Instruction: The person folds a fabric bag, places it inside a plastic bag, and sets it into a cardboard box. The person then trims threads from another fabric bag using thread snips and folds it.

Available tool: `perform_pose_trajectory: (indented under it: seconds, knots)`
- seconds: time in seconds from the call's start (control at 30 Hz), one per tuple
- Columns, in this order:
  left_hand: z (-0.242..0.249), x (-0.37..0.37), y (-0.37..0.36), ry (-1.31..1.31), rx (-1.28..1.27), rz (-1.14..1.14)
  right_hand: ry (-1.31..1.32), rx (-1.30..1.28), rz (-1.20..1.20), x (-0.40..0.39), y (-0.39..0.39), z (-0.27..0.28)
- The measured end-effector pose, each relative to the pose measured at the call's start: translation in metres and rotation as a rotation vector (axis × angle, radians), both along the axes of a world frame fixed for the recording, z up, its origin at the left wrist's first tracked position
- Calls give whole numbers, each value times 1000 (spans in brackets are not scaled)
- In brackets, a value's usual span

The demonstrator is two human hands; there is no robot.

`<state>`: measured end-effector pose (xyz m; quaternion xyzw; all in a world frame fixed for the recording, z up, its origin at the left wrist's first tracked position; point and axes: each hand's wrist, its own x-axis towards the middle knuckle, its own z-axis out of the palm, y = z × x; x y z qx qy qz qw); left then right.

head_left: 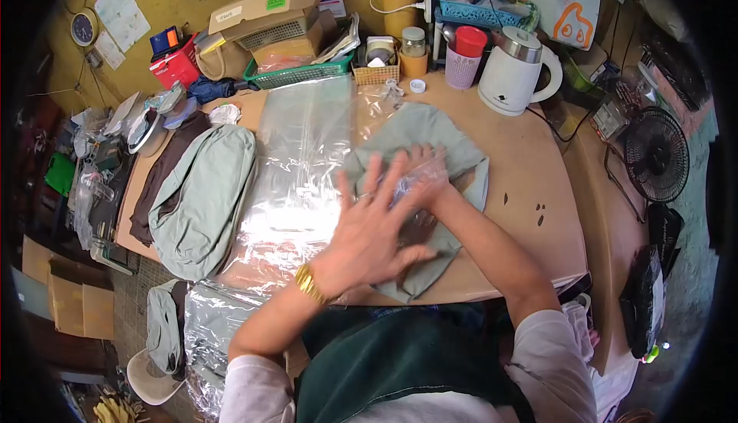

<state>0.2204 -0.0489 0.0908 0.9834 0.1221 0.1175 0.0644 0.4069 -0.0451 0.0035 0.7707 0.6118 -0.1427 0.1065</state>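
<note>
A sage-green cloth (461,142) lies spread on the table in front of me, with clear plastic film (419,223) crumpled over its middle. My left hand (373,223), a gold watch (309,283) at its wrist, hovers over the cloth's near-left side with fingers spread, slightly blurred. Just beyond it, my right hand (425,181) rests on the cloth, fingers stretched forward and partly covered by the film and my left hand. A stack of clear plastic bags (304,131) lies flat to the left.
Left of the bags lies a folded sage-green cloth bundle (204,192) beside a dark brown cloth (157,184). A white kettle (503,77), a lilac basket (461,69) and a green basket (296,75) line the back. A black fan (656,154) stands at the right.
</note>
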Motion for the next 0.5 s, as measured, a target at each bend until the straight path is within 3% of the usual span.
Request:
perform_pose_trajectory:
  seconds: [0.03,0.1,0.17,0.23,0.3,0.33,0.37,0.43,0.5]
  knots:
    - [6,-16,-7,-130,-27,113,-73,173,82,9,0,-35]
    - [-19,-41,1,-225,6,242,-157,353,163,7,-6,-49]
    - [-46,-62,10,-314,35,374,-77,104,-86,-14,-20,-28]
    - [-69,-77,13,-390,-486,534,104,139,-126,-11,-9,-31]
    - [-87,-77,9,-415,-489,446,102,279,123,-26,-1,-16]
    - [-81,-69,2,-447,-555,372,10,503,232,-39,-6,-32]
    - [-73,-65,-6,-348,-607,330,10,501,236,-40,0,-42]
    - [-65,-51,-16,-329,-515,7,-164,222,279,-44,12,-39]
    - [-58,-46,-32,-167,-590,-90,-142,114,277,-35,23,-32]
